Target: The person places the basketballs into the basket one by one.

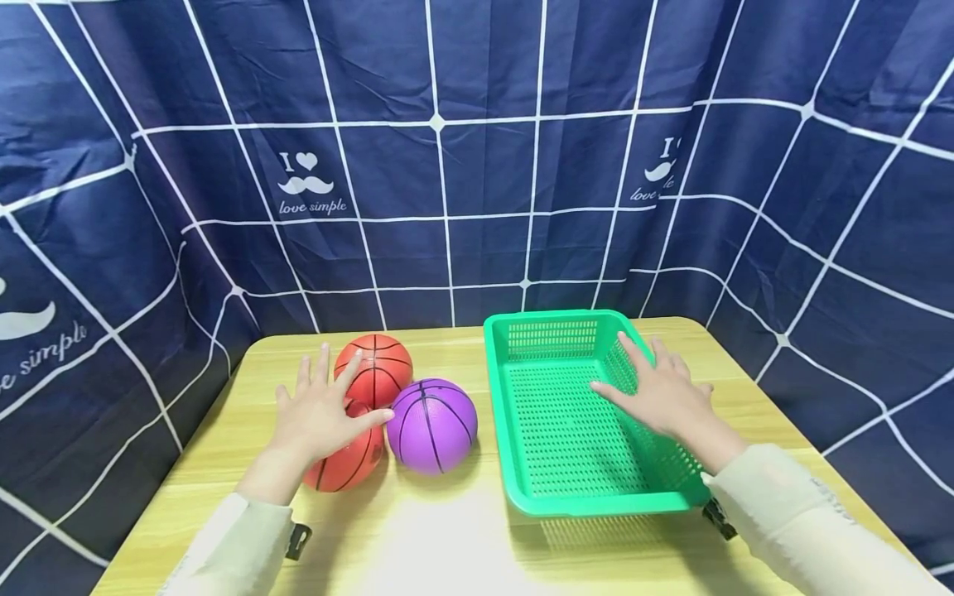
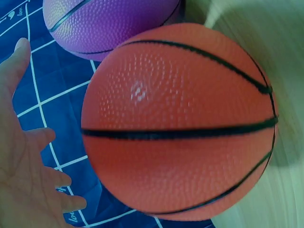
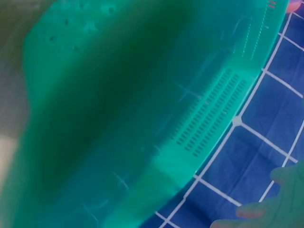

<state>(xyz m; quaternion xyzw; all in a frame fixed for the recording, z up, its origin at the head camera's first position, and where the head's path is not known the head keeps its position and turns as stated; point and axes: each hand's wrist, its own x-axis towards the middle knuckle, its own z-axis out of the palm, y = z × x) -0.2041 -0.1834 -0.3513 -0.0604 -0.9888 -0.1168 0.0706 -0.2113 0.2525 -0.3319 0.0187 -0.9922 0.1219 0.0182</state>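
Observation:
My left hand (image 1: pixel 313 418) is spread, fingers apart, over two orange-red toy basketballs at the left. One basketball (image 1: pixel 383 364) lies farther back; the nearer basketball (image 1: pixel 350 459) is partly hidden by the hand. In the left wrist view an orange basketball (image 2: pixel 175 175) fills the middle, with a gap between it and the fingers (image 2: pixel 59 176). My left thumb overlaps the edge of a purple basketball (image 1: pixel 436 430) in the head view. Over the right side of a green plastic basket (image 1: pixel 501 414), my right hand (image 1: pixel 663 397) is spread and holds nothing.
The perforated basket stands on a pale wood table (image 1: pixel 447 538), right of the balls, with only its mesh floor (image 1: pixel 574 422) showing inside. A dark blue curtain (image 1: pixel 477 165) with white grid lines surrounds the table's back and sides.

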